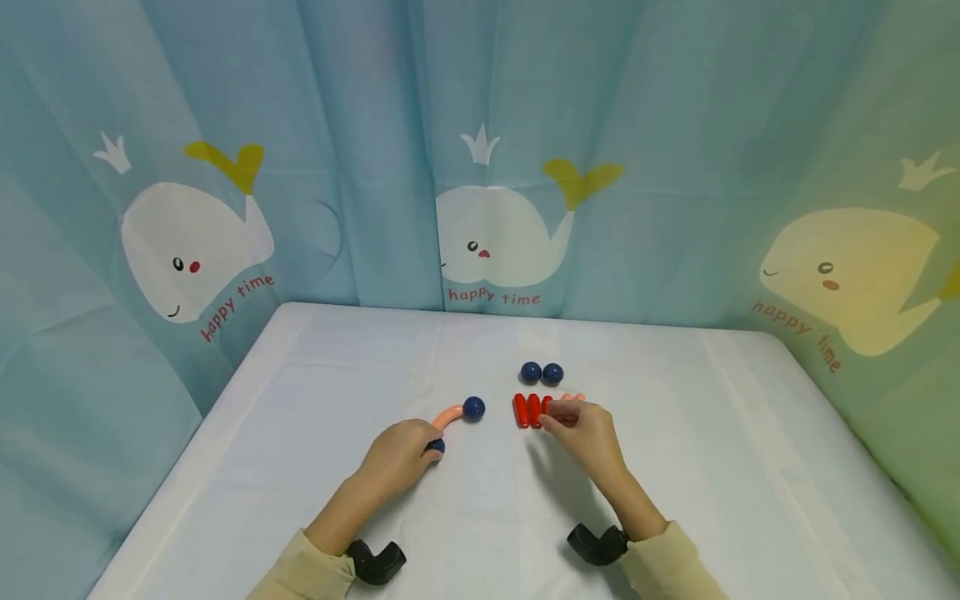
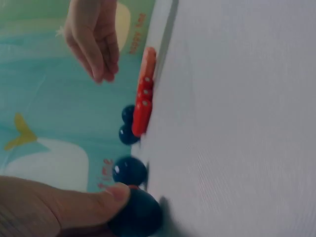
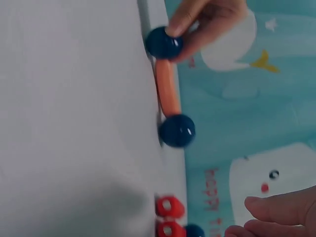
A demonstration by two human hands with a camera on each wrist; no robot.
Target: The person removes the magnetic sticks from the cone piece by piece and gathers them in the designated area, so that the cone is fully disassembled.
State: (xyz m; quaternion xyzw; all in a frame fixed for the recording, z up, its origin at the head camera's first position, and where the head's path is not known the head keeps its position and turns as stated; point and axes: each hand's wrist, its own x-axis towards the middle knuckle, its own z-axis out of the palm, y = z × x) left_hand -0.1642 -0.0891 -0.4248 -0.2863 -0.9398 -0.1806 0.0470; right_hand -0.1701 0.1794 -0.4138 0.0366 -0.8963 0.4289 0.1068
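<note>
My left hand (image 1: pixel 393 457) pinches a dark blue ball (image 2: pixel 137 215) at the near end of a curved orange rod (image 1: pixel 448 416). A second blue ball (image 3: pixel 177 131) is joined to the rod's other end, so the three form one piece on the table. My right hand (image 1: pixel 588 433) hovers over a row of short red rods (image 1: pixel 528 411), its fingers loosely bent, and nothing shows between them in the left wrist view. The hand partly hides the row and some orange rods (image 1: pixel 573 397) beside it.
Two loose blue balls (image 1: pixel 542 374) sit side by side behind the red rods. The white table (image 1: pixel 675 383) meets a blue whale-print curtain (image 1: pixel 375 167) at the back and sides. Each wrist carries a black curved fitting (image 1: pixel 377 563).
</note>
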